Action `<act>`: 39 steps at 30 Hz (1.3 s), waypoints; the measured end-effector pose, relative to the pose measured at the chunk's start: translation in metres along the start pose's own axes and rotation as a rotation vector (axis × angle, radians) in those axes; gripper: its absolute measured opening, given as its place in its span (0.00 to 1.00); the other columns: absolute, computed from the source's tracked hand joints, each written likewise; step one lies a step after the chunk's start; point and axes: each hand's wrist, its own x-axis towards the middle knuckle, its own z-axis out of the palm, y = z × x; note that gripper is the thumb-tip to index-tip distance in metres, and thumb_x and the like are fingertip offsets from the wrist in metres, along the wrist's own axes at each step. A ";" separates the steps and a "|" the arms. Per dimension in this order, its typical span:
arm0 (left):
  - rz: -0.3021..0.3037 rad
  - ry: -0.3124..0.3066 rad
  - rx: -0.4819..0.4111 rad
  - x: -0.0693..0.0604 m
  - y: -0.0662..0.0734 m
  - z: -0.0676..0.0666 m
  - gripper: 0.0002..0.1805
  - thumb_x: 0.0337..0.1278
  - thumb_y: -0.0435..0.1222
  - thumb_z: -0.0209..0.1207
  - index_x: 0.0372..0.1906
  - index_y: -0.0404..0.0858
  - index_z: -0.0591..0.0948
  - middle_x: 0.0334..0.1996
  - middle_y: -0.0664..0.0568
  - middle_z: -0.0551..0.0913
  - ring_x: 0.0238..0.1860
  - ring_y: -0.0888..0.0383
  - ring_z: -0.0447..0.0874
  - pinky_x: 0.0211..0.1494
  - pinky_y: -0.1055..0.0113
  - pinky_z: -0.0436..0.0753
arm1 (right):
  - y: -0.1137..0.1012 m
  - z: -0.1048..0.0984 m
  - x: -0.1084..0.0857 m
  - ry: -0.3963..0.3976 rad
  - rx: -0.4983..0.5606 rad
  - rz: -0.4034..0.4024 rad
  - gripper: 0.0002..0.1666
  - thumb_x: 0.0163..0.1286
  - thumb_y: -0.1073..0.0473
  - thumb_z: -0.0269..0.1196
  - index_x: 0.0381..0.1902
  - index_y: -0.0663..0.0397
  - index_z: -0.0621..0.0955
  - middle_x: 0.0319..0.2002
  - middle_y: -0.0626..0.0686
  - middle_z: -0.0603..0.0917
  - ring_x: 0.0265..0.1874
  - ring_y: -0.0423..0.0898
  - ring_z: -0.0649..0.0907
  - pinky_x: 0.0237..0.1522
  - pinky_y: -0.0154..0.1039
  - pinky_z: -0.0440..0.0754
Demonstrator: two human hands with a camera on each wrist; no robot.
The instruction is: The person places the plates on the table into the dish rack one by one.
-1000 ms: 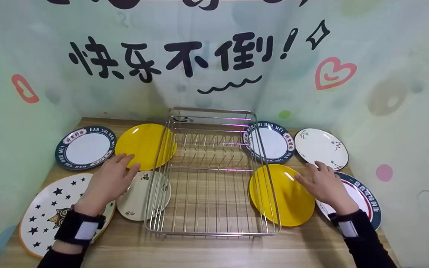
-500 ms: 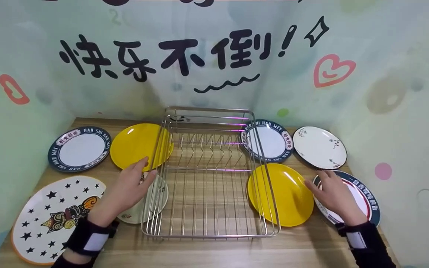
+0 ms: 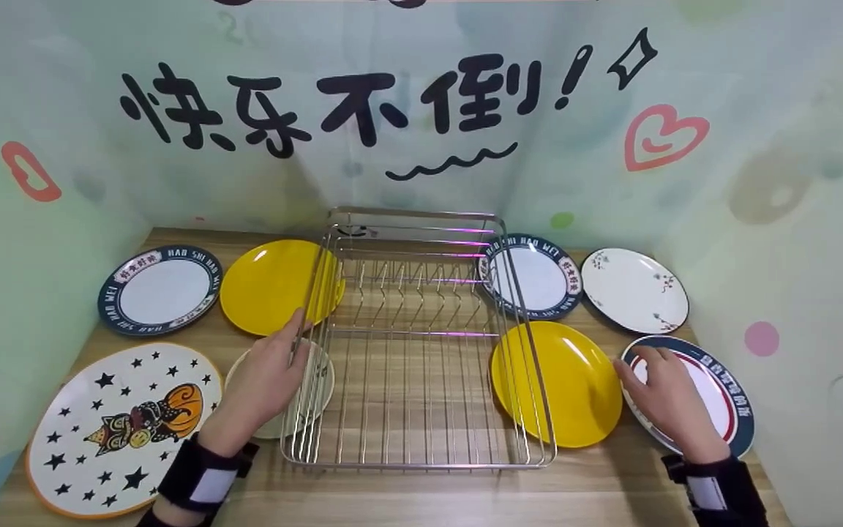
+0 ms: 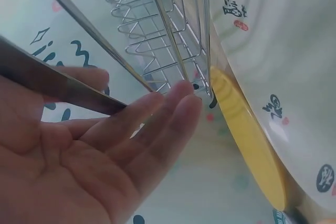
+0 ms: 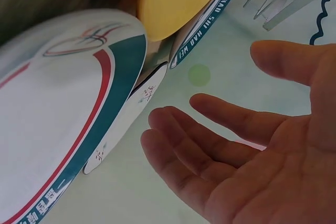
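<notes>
At the left side of the wire rack [image 3: 414, 464], the left hand [image 3: 264, 384] is over the small patterned plate [image 3: 319, 388]. In the left wrist view the rack's metal rail [image 4: 68, 85] passes between the thumb and the fairly straight fingers of the left hand [image 4: 121, 150]; whether they press on it is unclear. The right hand [image 3: 674, 399] hovers over the blue-rimmed plate with a red ring [image 3: 730, 395], beside the right yellow plate [image 3: 560, 388]. Nothing is in the right hand [image 5: 236, 150], whose fingers are relaxed and apart.
A star-patterned plate [image 3: 77, 446], a blue-rimmed plate [image 3: 165, 289] and a yellow plate [image 3: 268, 285] lie at the left. Behind on the right are another blue-rimmed plate [image 3: 535, 278] and a white flowered plate [image 3: 630, 293]. A printed backdrop [image 3: 421, 183] encloses the wooden table [image 3: 421, 498].
The left hand has moved right, from above the left plates to the rack's side rail. The right hand has shifted slightly right and nearer the person. The view has shifted a little.
</notes>
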 end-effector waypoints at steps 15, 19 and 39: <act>-0.113 0.035 0.109 0.005 0.017 0.010 0.22 0.73 0.32 0.41 0.64 0.24 0.68 0.35 0.31 0.82 0.31 0.39 0.83 0.25 0.47 0.81 | 0.006 0.011 -0.012 0.111 0.100 0.117 0.25 0.74 0.51 0.58 0.50 0.72 0.80 0.27 0.55 0.81 0.27 0.51 0.77 0.33 0.41 0.80; -0.123 0.063 0.118 0.006 0.017 0.015 0.14 0.73 0.32 0.41 0.52 0.25 0.70 0.26 0.34 0.78 0.27 0.37 0.82 0.22 0.45 0.80 | 0.008 0.013 -0.012 0.131 0.128 0.177 0.27 0.75 0.48 0.55 0.48 0.71 0.81 0.23 0.54 0.80 0.24 0.51 0.77 0.26 0.36 0.76; -0.121 0.099 0.117 0.007 0.015 0.018 0.10 0.70 0.29 0.43 0.48 0.25 0.70 0.23 0.36 0.76 0.25 0.38 0.80 0.22 0.45 0.79 | 0.001 0.013 -0.022 -0.089 0.249 0.418 0.30 0.76 0.45 0.53 0.26 0.66 0.82 0.16 0.55 0.79 0.17 0.51 0.78 0.21 0.37 0.78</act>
